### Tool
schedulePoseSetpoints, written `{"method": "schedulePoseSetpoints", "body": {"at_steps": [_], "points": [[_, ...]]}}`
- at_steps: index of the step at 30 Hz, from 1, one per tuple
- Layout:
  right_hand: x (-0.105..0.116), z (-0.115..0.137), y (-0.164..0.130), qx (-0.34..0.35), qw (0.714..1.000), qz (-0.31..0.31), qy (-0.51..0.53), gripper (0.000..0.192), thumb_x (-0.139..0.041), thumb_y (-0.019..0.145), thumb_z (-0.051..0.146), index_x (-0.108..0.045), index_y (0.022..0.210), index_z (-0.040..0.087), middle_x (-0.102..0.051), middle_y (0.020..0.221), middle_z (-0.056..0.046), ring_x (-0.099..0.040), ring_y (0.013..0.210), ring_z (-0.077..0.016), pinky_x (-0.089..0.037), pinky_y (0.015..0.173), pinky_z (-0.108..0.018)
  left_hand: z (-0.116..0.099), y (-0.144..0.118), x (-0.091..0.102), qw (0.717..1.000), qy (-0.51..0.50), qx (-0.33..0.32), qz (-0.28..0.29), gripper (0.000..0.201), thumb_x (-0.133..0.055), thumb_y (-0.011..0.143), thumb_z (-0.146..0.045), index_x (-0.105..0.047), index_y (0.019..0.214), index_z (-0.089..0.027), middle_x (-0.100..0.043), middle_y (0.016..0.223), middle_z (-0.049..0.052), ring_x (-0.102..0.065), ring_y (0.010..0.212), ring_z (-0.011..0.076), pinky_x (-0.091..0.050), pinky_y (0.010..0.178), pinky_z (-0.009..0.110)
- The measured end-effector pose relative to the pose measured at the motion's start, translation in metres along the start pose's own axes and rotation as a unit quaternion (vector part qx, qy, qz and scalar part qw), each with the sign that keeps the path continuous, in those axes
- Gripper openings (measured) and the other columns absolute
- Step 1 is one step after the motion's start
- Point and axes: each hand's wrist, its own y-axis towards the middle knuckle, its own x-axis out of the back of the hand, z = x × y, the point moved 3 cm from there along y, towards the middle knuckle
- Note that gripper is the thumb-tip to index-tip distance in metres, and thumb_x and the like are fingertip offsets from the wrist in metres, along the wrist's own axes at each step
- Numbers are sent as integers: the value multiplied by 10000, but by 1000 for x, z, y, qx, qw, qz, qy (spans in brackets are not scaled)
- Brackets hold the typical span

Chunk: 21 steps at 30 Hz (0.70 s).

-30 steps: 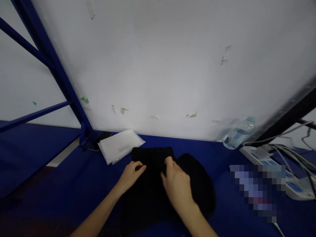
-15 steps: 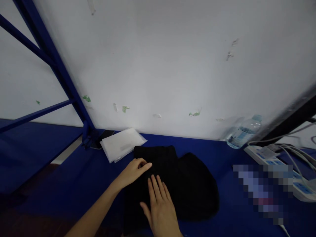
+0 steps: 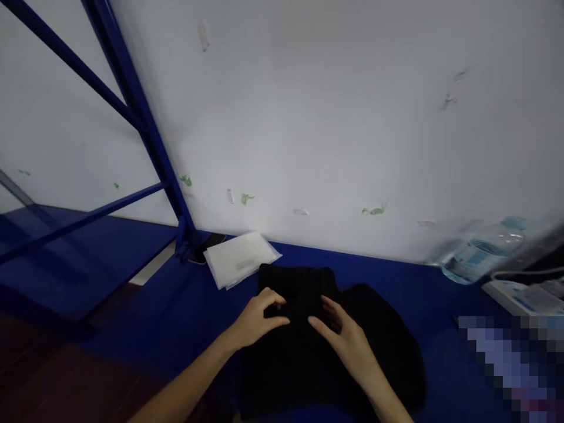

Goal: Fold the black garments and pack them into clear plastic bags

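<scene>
A dark black cloth item, perhaps a folded garment, lies on the blue tabletop, with a rounded part spreading out to the right. My left hand rests on its left side, thumb and fingers apart and slightly curled. Facing it from the right, my right hand is on the cloth too, its thumb and forefinger spread. Little space separates the two hands. The black fabric shows few folds, and some of my fingertips are hard to make out against it.
White papers or envelopes lie behind the cloth, beside a dark phone. A plastic bottle lies against the wall at right, near a white power strip. A blue metal frame rises at left.
My right hand has gone from lying flat on the cloth to a curved, spread pose farther up and opposite my left hand. The view has shifted left.
</scene>
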Motion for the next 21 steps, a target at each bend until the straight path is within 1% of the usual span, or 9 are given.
{"method": "schedulePoseSetpoints", "body": {"at_steps": [3, 5, 7, 9, 11, 12, 15, 17, 21], "points": [[-12, 5, 1, -19, 998, 45, 32, 531, -737, 675, 473, -654, 1129, 208, -702, 1118, -86, -646, 1059, -289, -512, 923, -425, -9, -12, -4, 997, 6, -69, -14, 176, -646, 847, -381, -623, 908, -218, -618, 891, 37, -563, 902, 211, -454, 820, 335], [-21, 9, -3, -34, 994, 75, 67, 490, -749, 652, 489, -692, 1043, 198, -732, 1029, -78, -675, 985, -293, -539, 864, -409, -12, -13, -4, 996, 27, -89, -6, 175, -626, 863, -388, -625, 914, -220, -625, 896, 41, -564, 900, 215, -452, 829, 345], [-28, 10, -7, -52, 988, 95, 107, 458, -752, 639, 507, -716, 956, 179, -750, 938, -75, -698, 901, -296, -558, 809, -406, -9, -7, 4, 994, 63, -85, 0, 180, -642, 844, -394, -638, 907, -225, -637, 897, 34, -574, 887, 215, -444, 848, 351], [-31, 8, -10, -72, 984, 102, 129, 433, -745, 648, 511, -723, 914, 169, -754, 914, -76, -705, 875, -300, -563, 795, -417, 2, 7, 25, 993, 103, -58, -24, 180, -636, 832, -394, -647, 905, -230, -646, 902, 25, -582, 884, 212, -434, 864, 347], [-32, 6, -11, -84, 982, 105, 131, 407, -739, 668, 492, -724, 918, 171, -752, 947, -76, -701, 907, -302, -559, 820, -424, 21, 23, 55, 989, 123, -22, -84, 193, -535, 882, -368, -630, 949, -215, -633, 936, 48, -567, 916, 220, -423, 867, 354], [-31, 6, -11, -87, 982, 106, 128, 397, -737, 677, 480, -723, 929, 173, -749, 967, -77, -697, 929, -301, -556, 833, -424, 32, 30, 70, 985, 134, -7, -105, 201, -524, 875, -358, -624, 949, -201, -620, 930, 61, -556, 926, 234, -415, 869, 370], [-29, 4, -10, -86, 983, 105, 121, 402, -733, 690, 461, -718, 966, 169, -742, 999, -85, -691, 958, -300, -555, 850, -428, 60, 45, 103, 979, 161, 26, -120, 215, -617, 778, -372, -626, 886, -186, -602, 886, 66, -550, 880, 254, -415, 832, 380], [-28, 3, -9, -79, 985, 101, 115, 414, -726, 701, 461, -712, 994, 169, -738, 1017, -87, -687, 970, -301, -554, 856, -434, 73, 49, 111, 979, 171, 37, -109, 243, -678, 714, -390, -634, 849, -192, -606, 877, 60, -562, 856, 253, -422, 810, 368], [-23, 0, -8, -39, 992, 93, 79, 459, -712, 726, 454, -674, 1106, 199, -717, 1089, -81, -671, 1016, -289, -543, 888, -436, 86, 49, 107, 980, 176, 45, -83, 273, -714, 668, -434, -646, 793, -201, -625, 856, 50, -581, 814, 238, -444, 755, 331]]}}
